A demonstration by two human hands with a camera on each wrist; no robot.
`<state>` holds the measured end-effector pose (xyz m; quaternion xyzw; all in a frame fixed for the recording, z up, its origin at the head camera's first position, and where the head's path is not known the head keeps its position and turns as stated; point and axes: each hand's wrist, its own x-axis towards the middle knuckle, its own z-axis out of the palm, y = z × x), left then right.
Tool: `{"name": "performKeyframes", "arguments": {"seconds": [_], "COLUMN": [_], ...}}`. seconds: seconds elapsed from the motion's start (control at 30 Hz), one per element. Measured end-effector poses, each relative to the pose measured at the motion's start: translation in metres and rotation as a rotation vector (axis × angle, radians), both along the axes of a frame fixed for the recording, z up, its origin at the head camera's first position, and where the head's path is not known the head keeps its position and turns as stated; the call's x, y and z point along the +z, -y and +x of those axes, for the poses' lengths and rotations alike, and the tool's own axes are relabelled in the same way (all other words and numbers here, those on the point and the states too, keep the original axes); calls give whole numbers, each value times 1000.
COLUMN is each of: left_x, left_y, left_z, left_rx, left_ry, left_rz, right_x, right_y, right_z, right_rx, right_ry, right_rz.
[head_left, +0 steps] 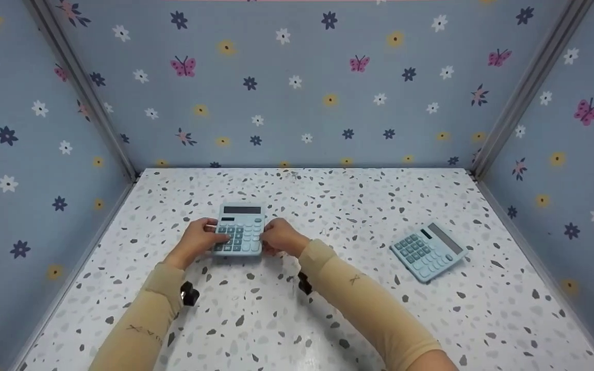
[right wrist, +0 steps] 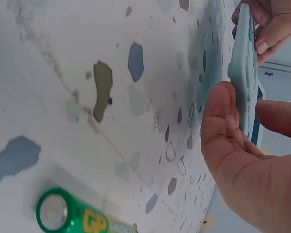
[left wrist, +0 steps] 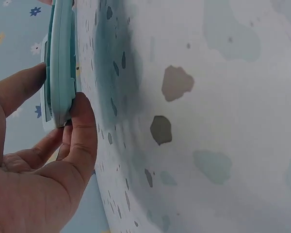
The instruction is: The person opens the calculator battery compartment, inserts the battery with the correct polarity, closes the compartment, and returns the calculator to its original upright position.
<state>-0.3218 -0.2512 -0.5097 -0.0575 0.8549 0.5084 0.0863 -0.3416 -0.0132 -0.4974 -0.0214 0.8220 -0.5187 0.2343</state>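
A light blue calculator (head_left: 238,226) faces up between both hands, its screen toward the back wall. My left hand (head_left: 199,239) grips its left edge, thumb on the keys and fingers curled underneath. At the opposite edge my right hand (head_left: 282,236) pinches it between thumb and fingers. The left wrist view shows the calculator (left wrist: 61,63) edge-on, raised off the table with a shadow below. In the right wrist view its side (right wrist: 241,68) lies between the right thumb and fingers, and the left hand (right wrist: 276,24) shows beyond.
A second light blue calculator (head_left: 428,251) lies slanted on the speckled table (head_left: 297,330) at the right. A green battery marked GP (right wrist: 70,213) lies on the table, seen in the right wrist view. Flower-patterned walls (head_left: 297,103) enclose the back and sides.
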Motion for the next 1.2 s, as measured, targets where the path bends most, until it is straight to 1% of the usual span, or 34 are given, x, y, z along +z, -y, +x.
{"name": "performKeyframes", "arguments": {"seconds": [0.2, 0.4, 0.5, 0.67, 0.73, 0.87, 1.0, 1.1, 1.2], "left_x": [7, 15, 17, 18, 19, 20, 22, 24, 25], "left_y": [-9, -18, -22, -31, -34, -39, -44, -49, -53], "left_z": [0, 1, 1, 3, 4, 6, 6, 8, 10], "left_rx": [5, 0, 4, 4, -6, -36, -45, -46, -64], "left_ry": [-13, -52, -53, -41, -43, -55, -66, -71, -67], "left_rz": [25, 65, 80, 148, 181, 209, 230, 266, 299], "right_x": [7, 15, 18, 21, 22, 26, 29, 31, 32], "right_y": [-10, -22, -28, -38, -42, -50, -59, -65, -71], "right_z": [-2, -5, -7, -9, -10, -11, -10, -9, -8], "right_rx": [-29, -31, -19, -10, -16, -23, -18, -16, -20], "right_ry": [11, 1, -16, -6, 3, 8, 5, -1, 5], "right_rz": [-72, -145, -132, -111, -122, -160, -180, -182, -208]}}
